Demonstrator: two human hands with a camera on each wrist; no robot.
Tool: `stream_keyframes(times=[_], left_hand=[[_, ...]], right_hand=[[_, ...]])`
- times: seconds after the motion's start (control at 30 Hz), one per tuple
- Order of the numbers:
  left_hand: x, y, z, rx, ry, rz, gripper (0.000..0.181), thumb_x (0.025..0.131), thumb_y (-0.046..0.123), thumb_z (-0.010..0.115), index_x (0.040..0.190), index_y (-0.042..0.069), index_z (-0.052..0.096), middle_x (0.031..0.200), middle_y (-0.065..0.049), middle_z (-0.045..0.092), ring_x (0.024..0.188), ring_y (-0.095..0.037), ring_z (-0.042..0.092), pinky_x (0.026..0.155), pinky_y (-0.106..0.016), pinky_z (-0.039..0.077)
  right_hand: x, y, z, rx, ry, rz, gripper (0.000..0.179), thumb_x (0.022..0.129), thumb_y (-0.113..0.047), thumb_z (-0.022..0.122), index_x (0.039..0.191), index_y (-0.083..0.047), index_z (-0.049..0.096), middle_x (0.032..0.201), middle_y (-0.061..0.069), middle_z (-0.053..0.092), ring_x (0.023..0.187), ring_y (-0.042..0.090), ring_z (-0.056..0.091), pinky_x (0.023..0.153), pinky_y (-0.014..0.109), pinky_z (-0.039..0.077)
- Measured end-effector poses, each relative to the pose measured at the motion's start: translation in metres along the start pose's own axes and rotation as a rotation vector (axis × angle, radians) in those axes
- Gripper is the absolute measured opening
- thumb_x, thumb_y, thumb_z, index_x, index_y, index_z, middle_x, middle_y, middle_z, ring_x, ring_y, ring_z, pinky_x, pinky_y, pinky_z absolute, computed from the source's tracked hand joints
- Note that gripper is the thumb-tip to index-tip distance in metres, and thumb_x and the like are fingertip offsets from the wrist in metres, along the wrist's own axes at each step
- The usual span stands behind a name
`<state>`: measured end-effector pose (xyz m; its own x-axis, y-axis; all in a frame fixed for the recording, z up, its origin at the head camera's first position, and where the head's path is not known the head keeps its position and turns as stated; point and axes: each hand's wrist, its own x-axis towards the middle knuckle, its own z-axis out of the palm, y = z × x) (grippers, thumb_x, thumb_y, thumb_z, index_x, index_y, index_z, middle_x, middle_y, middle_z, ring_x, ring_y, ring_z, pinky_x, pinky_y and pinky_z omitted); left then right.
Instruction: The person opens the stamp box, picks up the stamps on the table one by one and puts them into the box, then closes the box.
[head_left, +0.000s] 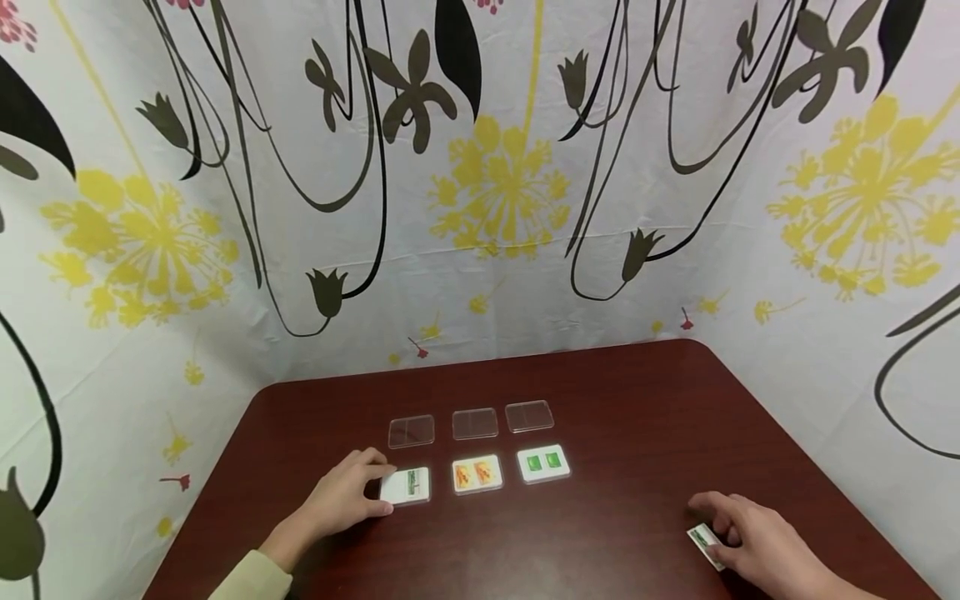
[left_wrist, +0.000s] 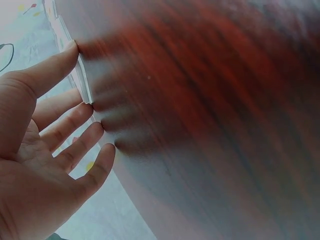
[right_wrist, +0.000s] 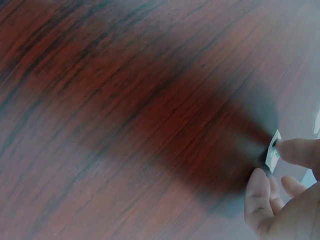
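**Small card being pinched near the table's right edge**

A small printed card [head_left: 702, 537] is being held near the right edge of the table [head_left: 600, 533]; whether the wood is being touched cannot be told. By the right hand [head_left: 765, 542] it is being grasped between thumb and fingertips. Its long axis, partly covered by the thumb, is running nearly parallel to that edge; the free end is pointing at the far edge, leaning left, with print facing up.

Probably a pair is being completed: the left case [head_left: 397, 489], near the table's left edge, is showing one green picture and a blank left half. Its left side is being gripped by thumb and forefinger of the left hand [head_left: 337, 500]. For the next move, the card would need to be carried leftward, turned square and laid on that half.

Alongside, the middle case [head_left: 477, 474] and the right case [head_left: 543, 463] are showing two pictures each. Toward the far edge, three clear plastic covers [head_left: 475, 423] are lying.
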<state>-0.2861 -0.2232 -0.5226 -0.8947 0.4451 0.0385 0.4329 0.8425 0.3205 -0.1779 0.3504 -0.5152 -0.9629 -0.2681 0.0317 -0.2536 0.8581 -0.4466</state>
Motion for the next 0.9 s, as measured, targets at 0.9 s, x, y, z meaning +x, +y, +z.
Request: stream_keyframes(times=[0.9], left_hand=[[-0.0015, -0.0012, 0.0001, -0.007, -0.007, 0.006, 0.058, 0.072, 0.046, 0.073, 0.121, 0.018, 0.06, 0.115, 0.008, 0.047, 0.105, -0.015, 0.044, 0.071, -0.039, 0.043]], right_hand=[[0.004, -0.0017, -0.0012, 0.301, -0.101, 0.128, 0.016, 0.077, -0.023, 0.071, 0.092, -0.021, 0.068, 0.09, -0.003, 0.063, 0.073, 0.005, 0.058, 0.057, 0.024, 0.046]])
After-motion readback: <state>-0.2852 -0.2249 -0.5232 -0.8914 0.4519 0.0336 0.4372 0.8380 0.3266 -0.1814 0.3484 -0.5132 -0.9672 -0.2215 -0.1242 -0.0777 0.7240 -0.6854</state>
